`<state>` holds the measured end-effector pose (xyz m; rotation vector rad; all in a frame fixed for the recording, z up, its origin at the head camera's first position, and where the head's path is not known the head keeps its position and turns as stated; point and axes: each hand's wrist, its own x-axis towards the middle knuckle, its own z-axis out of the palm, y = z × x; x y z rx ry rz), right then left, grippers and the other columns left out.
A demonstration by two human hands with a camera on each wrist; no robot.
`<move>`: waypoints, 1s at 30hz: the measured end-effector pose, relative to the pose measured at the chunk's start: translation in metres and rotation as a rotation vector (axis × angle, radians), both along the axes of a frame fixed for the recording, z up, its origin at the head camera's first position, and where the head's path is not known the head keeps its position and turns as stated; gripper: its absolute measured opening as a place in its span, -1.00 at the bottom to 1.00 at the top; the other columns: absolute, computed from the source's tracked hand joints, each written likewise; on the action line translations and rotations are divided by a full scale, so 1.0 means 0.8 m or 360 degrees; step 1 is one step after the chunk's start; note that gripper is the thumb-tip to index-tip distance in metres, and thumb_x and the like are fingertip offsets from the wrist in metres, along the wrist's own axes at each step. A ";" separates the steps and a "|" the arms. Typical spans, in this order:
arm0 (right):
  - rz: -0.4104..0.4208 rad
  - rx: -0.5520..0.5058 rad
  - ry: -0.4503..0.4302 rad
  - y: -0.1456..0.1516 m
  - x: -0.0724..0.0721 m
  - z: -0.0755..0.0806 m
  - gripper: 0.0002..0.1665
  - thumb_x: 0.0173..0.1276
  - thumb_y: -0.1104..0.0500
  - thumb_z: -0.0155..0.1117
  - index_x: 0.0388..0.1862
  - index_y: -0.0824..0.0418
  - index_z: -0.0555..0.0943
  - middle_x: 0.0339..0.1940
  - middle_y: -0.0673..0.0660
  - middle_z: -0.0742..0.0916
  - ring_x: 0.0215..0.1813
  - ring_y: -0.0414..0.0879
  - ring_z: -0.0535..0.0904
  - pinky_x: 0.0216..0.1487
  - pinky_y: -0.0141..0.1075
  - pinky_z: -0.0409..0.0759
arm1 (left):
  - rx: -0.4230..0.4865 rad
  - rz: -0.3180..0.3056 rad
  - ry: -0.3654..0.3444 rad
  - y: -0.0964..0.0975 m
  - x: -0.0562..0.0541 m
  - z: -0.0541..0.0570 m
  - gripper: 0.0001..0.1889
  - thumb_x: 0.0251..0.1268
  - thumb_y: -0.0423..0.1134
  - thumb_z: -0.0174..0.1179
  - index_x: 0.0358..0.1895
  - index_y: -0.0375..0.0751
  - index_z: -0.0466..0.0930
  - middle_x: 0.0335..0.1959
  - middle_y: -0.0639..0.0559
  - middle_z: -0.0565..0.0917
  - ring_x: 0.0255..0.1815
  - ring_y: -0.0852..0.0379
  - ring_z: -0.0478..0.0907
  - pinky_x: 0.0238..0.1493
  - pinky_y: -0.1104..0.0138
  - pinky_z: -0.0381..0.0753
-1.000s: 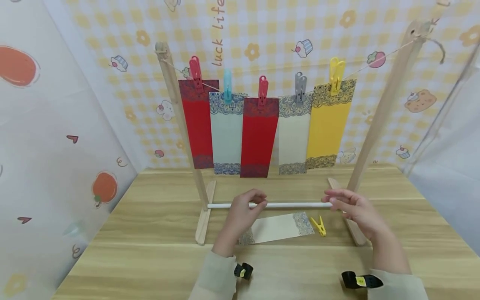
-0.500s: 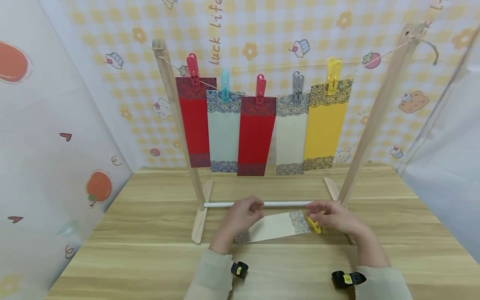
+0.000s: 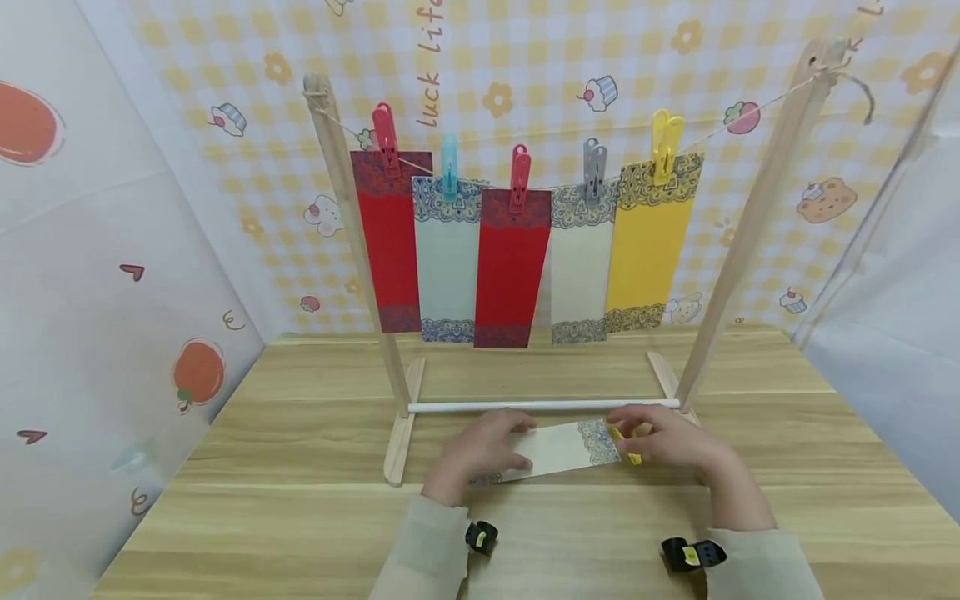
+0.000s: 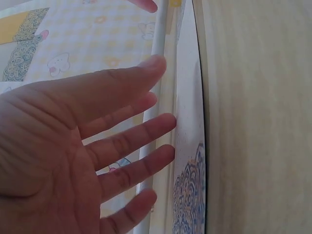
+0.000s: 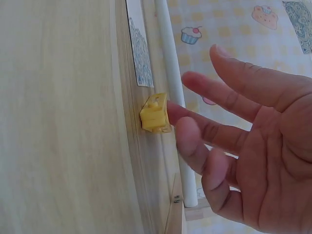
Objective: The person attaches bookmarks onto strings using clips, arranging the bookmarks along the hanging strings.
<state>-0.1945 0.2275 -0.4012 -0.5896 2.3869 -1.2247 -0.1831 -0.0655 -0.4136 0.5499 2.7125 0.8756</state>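
Observation:
A cream card (image 3: 558, 450) with patterned blue-and-tan ends lies flat on the wooden table. Over its left end my left hand (image 3: 480, 450) is spread, thumb apart from the fingers; in the left wrist view its fingertips come right at the card's edge (image 4: 189, 112). Beside the card's right end lies a yellow clothespin (image 5: 155, 114), partly covered by my right hand (image 3: 671, 437) in the head view. The right wrist view has the fingers loosely bent, a fingertip right at the clothespin, thumb held away from it.
Behind my hands stands a wooden frame (image 3: 738, 250) with a white bar (image 3: 570, 406) low across it. On its string hang several cards, such as a red one (image 3: 513, 267) and a yellow one (image 3: 648, 250), each under a clothespin. A checked cloth (image 3: 495, 50) backs it.
My right hand has moved left and down from the frame's right post to the yellow clothespin. My left hand has lowered to the card, and its fingers have spread.

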 end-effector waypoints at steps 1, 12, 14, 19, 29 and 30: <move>-0.0001 0.0002 -0.0012 -0.001 0.001 0.000 -0.49 0.35 0.23 0.31 0.23 0.40 0.51 -0.04 0.35 0.61 -0.30 -0.08 0.53 -0.30 -0.33 0.57 | -0.0027 -0.0004 0.0006 0.000 0.000 0.000 -0.43 0.09 -0.24 0.49 0.23 -0.12 0.59 0.23 0.00 0.63 0.30 0.01 0.51 0.32 0.13 0.47; -0.0016 0.0127 0.0084 0.002 0.001 0.000 -0.70 0.31 0.19 0.34 -0.06 0.36 0.72 0.00 0.31 0.73 -0.03 0.05 0.61 -0.09 -0.17 0.57 | -0.0295 -0.0021 0.0039 -0.001 0.006 0.002 -0.22 -0.08 -0.19 0.57 0.33 0.11 0.49 0.33 0.05 0.49 0.38 -0.05 0.36 0.30 -0.27 0.31; -0.0022 0.0151 0.0117 0.003 0.000 0.000 -0.72 0.29 0.19 0.36 -0.09 0.33 0.74 -0.02 0.28 0.75 0.06 0.12 0.62 -0.01 -0.09 0.57 | -0.0300 -0.0030 0.0035 -0.001 0.006 0.002 -0.20 -0.08 -0.23 0.57 0.35 0.13 0.47 0.34 0.04 0.47 0.39 -0.06 0.34 0.30 -0.30 0.29; -0.0014 0.0176 0.0134 0.003 -0.001 0.000 -0.74 0.25 0.22 0.39 -0.12 0.32 0.75 -0.06 0.25 0.76 0.05 0.12 0.63 0.00 -0.08 0.58 | -0.0255 -0.0042 0.0011 -0.001 0.007 0.002 -0.18 -0.09 -0.31 0.56 0.36 0.13 0.47 0.31 0.03 0.46 0.34 -0.05 0.34 0.27 -0.21 0.39; 0.0092 0.0055 0.0081 0.004 -0.003 -0.004 -0.70 0.25 0.36 0.33 -0.05 0.50 0.65 -0.30 0.16 0.72 -0.28 -0.20 0.50 -0.29 -0.40 0.50 | -0.0144 -0.0055 -0.0099 -0.001 0.008 0.001 -0.16 -0.03 -0.40 0.50 0.41 0.10 0.40 0.35 -0.05 0.32 0.27 -0.07 0.24 0.05 0.06 0.57; 0.0093 0.0052 0.0075 0.004 -0.003 -0.004 -0.70 0.25 0.36 0.32 -0.05 0.50 0.65 -0.30 0.17 0.72 -0.28 -0.21 0.51 -0.28 -0.40 0.51 | -0.0140 -0.0057 -0.0100 -0.001 0.008 0.000 -0.16 -0.03 -0.40 0.50 0.41 0.10 0.40 0.34 -0.05 0.31 0.26 -0.07 0.23 0.05 0.07 0.57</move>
